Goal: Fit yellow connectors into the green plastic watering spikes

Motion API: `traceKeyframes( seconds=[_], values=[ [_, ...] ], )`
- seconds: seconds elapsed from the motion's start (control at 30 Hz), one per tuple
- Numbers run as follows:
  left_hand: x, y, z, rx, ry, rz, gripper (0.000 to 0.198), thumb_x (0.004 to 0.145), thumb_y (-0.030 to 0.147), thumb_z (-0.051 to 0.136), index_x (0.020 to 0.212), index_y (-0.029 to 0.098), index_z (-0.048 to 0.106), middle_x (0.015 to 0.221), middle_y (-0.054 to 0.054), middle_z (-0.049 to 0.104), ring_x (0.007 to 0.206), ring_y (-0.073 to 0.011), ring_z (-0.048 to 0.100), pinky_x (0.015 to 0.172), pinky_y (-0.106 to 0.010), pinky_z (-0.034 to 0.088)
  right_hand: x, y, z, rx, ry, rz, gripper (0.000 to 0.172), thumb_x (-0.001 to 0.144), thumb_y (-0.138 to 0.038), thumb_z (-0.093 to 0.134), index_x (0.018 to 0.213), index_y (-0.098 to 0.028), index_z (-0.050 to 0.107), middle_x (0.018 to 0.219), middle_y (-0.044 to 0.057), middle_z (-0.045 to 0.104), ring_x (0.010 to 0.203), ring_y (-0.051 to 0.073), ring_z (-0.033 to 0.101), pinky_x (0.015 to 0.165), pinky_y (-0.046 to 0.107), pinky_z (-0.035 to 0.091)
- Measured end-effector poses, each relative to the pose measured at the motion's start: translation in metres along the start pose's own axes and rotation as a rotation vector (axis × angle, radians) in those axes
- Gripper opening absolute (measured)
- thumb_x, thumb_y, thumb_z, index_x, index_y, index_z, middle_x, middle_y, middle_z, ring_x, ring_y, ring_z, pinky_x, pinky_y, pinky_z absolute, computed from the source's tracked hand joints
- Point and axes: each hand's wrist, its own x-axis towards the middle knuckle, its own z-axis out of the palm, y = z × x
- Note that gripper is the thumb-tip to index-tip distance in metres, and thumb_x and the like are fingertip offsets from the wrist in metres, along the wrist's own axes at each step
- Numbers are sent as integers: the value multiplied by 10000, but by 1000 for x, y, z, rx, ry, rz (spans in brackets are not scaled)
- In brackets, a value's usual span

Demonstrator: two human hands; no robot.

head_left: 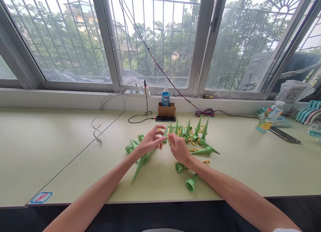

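Head view: a green spike (pixel 166 133) is pinched by the left hand (pixel 150 141). The right hand (pixel 179 148) is curled, contents unclear.

On my feed, daylight comes in through the windows (pixel 155 41), bleaching the sky to white and lighting the surface (pixel 250 158) evenly. I see only soft, faint shadows there; past its front edge, everything sinks into darkness. The wide lens makes the window frames (pixel 105 34) splay outward, and small yellow pieces (pixel 206 161) lack crisp detail.
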Motion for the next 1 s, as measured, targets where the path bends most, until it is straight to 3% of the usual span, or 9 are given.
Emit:
traceKeyframes(
  seconds=[0.6, 1.0],
  values=[
    [1, -1, -2, 23, -52, 11, 380, 870, 450, 586, 1105, 176, 467, 1097, -101, 607, 571, -86, 613, 436, -197, 432, 0, 2, 2, 2, -1, 4, 329, 1010, -386, 270, 744, -220, 372, 596, -21, 476, 504, 126, 378, 548, 232, 281],
    [2, -8, -3, 44, -54, 34, 354, 874, 415, 599, 1137, 223, 461, 1022, -45, 540, 689, -94, 584, 504, -190, 472, -1, 2, 2, -19, -12, -5, 330, 1007, -384, 267, 744, -219, 378, 589, -23, 457, 500, 127, 351, 542, 234, 273]
  ],
)
